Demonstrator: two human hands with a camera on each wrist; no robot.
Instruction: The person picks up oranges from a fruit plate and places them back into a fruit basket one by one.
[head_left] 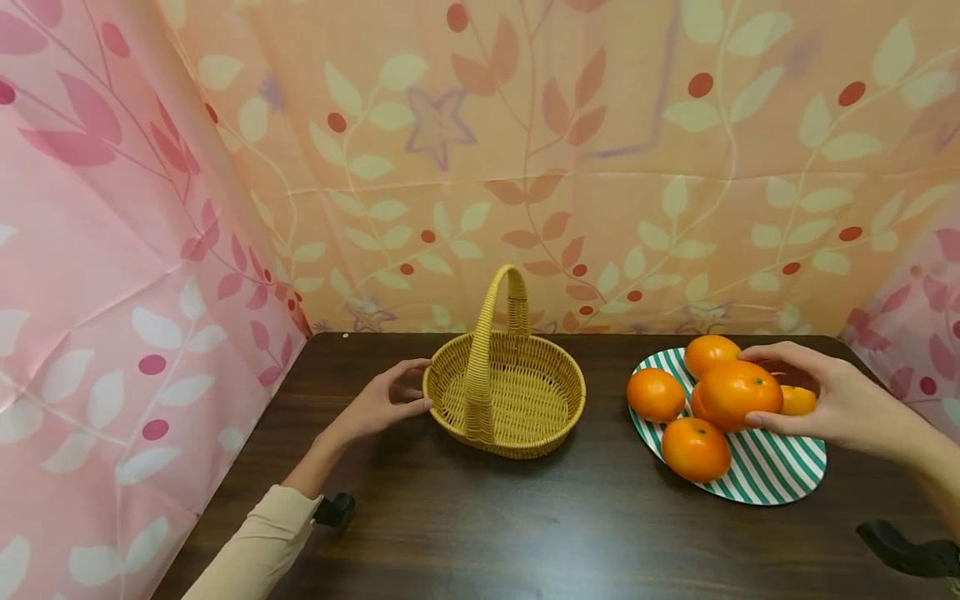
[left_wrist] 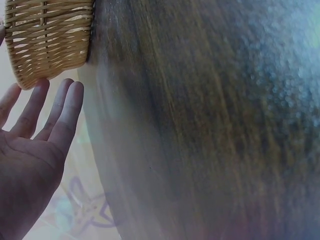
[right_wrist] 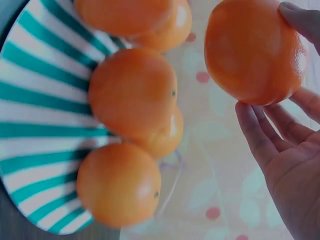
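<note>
A yellow wicker basket [head_left: 525, 442] with a tall arched handle stands on the table. At its left side is my left hand [head_left: 375, 406], thumb and fingertips at the rim; in the left wrist view the straight fingers [left_wrist: 67, 112] reach up to the woven wall. My right hand [head_left: 843, 404] holds an orange [head_left: 738, 392] between thumb and fingertips. The right wrist view shows this held orange [right_wrist: 255, 52] raised apart from the others. Beneath it lies a green-and-white striped plate [head_left: 780, 475] bearing several more oranges [head_left: 696, 450], some partly hidden by the held one.
The dark wooden table [head_left: 517, 525] meets a flowered curtain [head_left: 465, 192] at its back edge. A pink flowered curtain [head_left: 97, 275] hangs along the left side. The plate stands to the basket's right, with a strip of table between them. Black straps [head_left: 335, 510] show at the wrists.
</note>
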